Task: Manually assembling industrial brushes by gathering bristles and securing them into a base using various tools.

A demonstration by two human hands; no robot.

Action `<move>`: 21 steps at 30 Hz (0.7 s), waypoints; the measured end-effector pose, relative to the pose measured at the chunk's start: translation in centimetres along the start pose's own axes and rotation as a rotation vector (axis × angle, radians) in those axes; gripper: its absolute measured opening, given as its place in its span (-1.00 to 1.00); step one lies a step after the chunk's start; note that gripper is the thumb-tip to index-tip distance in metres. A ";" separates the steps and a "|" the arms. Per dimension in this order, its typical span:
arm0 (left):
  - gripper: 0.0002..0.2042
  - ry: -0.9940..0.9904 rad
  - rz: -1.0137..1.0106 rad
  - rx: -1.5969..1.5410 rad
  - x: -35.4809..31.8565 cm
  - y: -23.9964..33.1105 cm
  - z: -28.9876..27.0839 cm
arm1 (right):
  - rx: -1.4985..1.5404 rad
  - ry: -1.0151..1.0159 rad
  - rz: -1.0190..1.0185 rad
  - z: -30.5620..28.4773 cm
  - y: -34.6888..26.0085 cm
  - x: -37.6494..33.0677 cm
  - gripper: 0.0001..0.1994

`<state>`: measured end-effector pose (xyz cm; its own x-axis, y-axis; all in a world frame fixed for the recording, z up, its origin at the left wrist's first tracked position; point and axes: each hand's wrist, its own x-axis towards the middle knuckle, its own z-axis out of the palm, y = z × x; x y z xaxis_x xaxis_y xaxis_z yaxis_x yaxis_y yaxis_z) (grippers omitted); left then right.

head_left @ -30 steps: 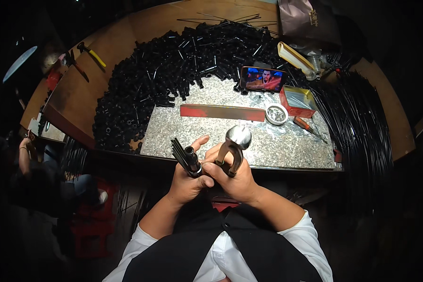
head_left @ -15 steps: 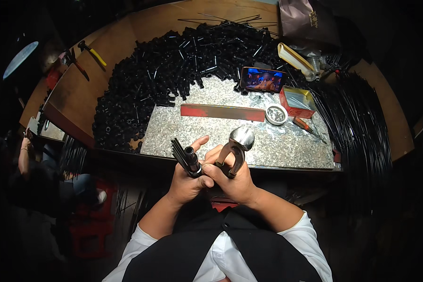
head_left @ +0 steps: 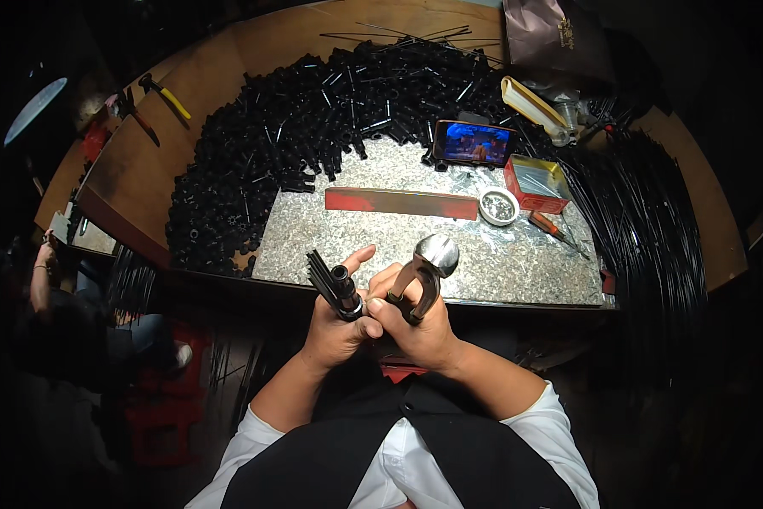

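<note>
My left hand (head_left: 332, 338) is closed around a bundle of thin black rods (head_left: 319, 271) and a short black tube (head_left: 344, 283) with a hollow upper end. Its index finger points up and away from the bundle. In my right hand (head_left: 425, 332) is a pliers-like tool (head_left: 437, 254) with a shiny rounded metal head and two curved arms. My right thumb and fingertips meet the base of the tube beside the left hand. What they pinch there is too small to make out. Both hands are held just in front of the speckled stone worktop (head_left: 373, 254).
A red-sided bar (head_left: 401, 204) lies across the worktop beside a white bowl (head_left: 498, 207) of small metal bits. Nearby are a red box (head_left: 536, 188), a phone (head_left: 475, 142) and an orange-handled tool (head_left: 547, 224). Black tubes (head_left: 313, 110) are heaped behind; long black rods (head_left: 644, 220) lie right.
The rounded tool head has dipped slightly toward me and shifted a touch to the right. My left hand and its bundle have barely moved. The phone's picture differs.
</note>
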<state>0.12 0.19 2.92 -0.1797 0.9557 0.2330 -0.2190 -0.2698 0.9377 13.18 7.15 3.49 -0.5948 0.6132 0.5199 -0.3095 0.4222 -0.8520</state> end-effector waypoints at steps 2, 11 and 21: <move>0.09 -0.026 -0.034 -0.054 0.1 0.1 0.0 | 0.004 -0.007 0.023 -0.1 0.2 -0.1 -0.96; 0.11 -0.016 0.023 0.048 0.3 -0.4 -0.6 | -0.028 -0.021 0.016 0.1 0.5 -0.1 -0.93; -0.04 -0.005 -0.122 0.052 -0.2 -0.9 -1.3 | -0.240 -0.176 -0.144 -1.2 -1.0 1.7 -0.89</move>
<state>-0.92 0.11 1.68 -0.1499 0.9816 0.1180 -0.1891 -0.1456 0.9711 13.41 8.55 5.28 -0.6830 0.4201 0.5975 -0.2281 0.6545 -0.7209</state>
